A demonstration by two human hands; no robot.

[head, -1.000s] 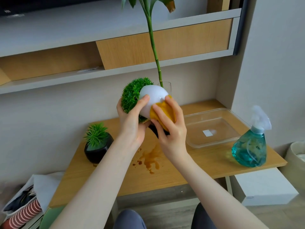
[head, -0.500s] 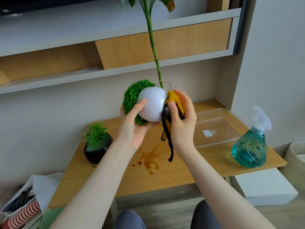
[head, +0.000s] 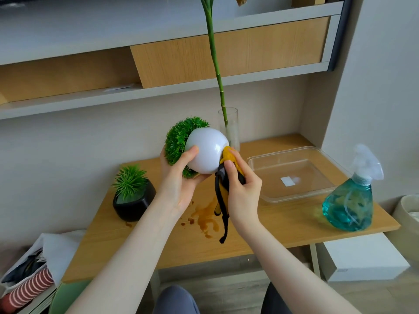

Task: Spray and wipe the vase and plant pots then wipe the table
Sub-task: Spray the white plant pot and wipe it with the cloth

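My left hand (head: 179, 182) grips a round white plant pot (head: 207, 152) with green foliage, held tipped on its side above the table. My right hand (head: 242, 191) holds a yellow cloth (head: 230, 156) with a black strap hanging down, pressed against the pot's right underside. A glass vase (head: 232, 129) with a tall green stalk stands just behind the pot. A black pot (head: 133, 203) with a spiky green plant sits at the table's left. A blue spray bottle (head: 350, 205) stands at the right. A brown spill (head: 206, 217) marks the wooden table (head: 272, 225).
A clear plastic tray (head: 292, 173) lies on the table between the vase and the spray bottle. Shelves run along the wall above. A white box (head: 365, 257) sits under the table's right end, a bag of clothes (head: 29, 277) on the floor at the left.
The cloth has slid from the front of the white pot round to its right underside, and its black strap now hangs loose. The pot has turned slightly in my left hand.
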